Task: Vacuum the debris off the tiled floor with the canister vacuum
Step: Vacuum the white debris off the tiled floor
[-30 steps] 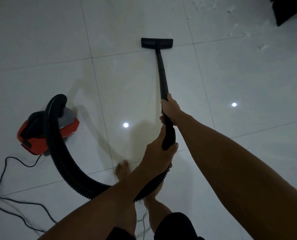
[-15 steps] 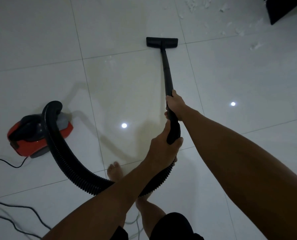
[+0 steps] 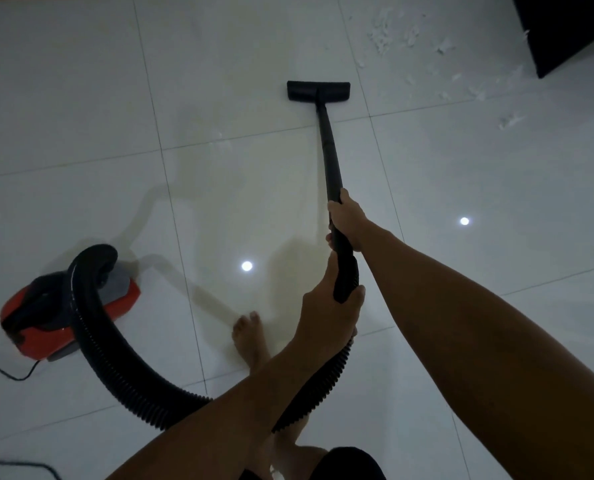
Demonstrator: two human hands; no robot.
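Hands: both are wrapped around the black wand (image 3: 329, 147) of the vacuum, one behind the other.
Right hand (image 3: 347, 220): grips the wand further forward, fingers curled around it, arm stretched out from the lower right.
Left hand (image 3: 326, 313): grips the thick rear end of the wand, just where the ribbed hose (image 3: 115, 368) joins it.
Floor nozzle (image 3: 318, 91): flat on the tiled floor (image 3: 81, 98), toward its far edge, just beyond a grout line.
Debris (image 3: 409, 32): pale scraps scattered over the tiles near the far right corner, to the right of the nozzle and apart from it.
Hose: runs from the left hand down under the left forearm, then arcs up to the canister.
Canister vacuum (image 3: 46, 317): red and black, sitting on the floor near the left edge, well apart from the nozzle.
Power cord (image 3: 15, 374): thin and dark, trailing from the canister toward the left edge.
Bare foot (image 3: 250, 341): planted on the tiles between the canister and the left hand.
Dark furniture (image 3: 572, 29): fills the far right corner, beside the debris.
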